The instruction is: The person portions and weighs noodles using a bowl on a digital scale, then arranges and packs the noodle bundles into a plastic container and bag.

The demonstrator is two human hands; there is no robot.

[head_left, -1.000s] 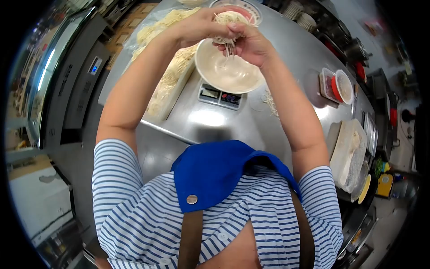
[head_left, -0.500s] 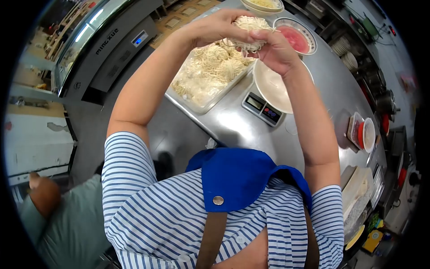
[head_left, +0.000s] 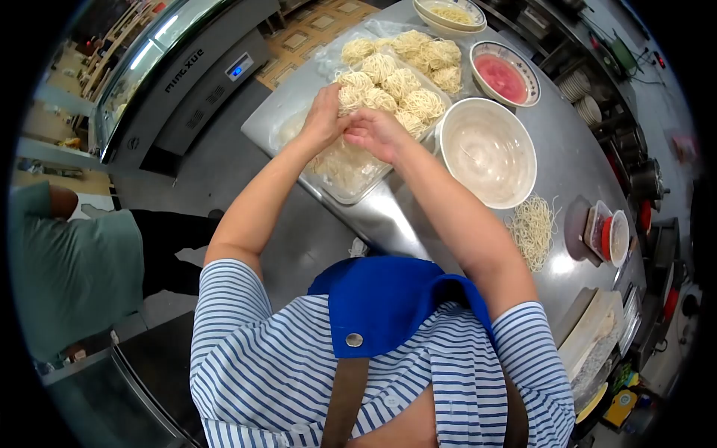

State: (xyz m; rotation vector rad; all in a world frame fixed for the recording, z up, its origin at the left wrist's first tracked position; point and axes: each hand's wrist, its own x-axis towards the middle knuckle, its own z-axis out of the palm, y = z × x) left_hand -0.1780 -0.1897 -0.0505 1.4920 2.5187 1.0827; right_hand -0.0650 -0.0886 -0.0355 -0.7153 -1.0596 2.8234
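Note:
My left hand (head_left: 323,119) is at the near left of a clear plastic tray (head_left: 351,198), its fingers curled around the side of a nest of noodles (head_left: 352,97). My right hand (head_left: 376,134) is beside it, palm partly up and fingers loosely bent, with nothing visible in it. Several pale noodle nests (head_left: 403,84) fill the far part of the tray. Its near part shows a floury, clear plastic sheet (head_left: 340,168). Right of the tray stands a large white bowl (head_left: 487,153), dusted inside. Loose noodles (head_left: 532,231) lie on the steel table beyond my right forearm.
A patterned bowl with pink liquid (head_left: 502,78) stands behind the white bowl. Stacked bowls (head_left: 450,15) with noodles are at the far edge. Small containers (head_left: 606,231) sit at the right. Another person in green (head_left: 78,269) is at the left, near a glass-fronted cabinet (head_left: 187,75).
Both hands have come down and left, from holding a noodle nest up in the air to the tray. Loose noodles now show on the table. The other person has shifted at the left.

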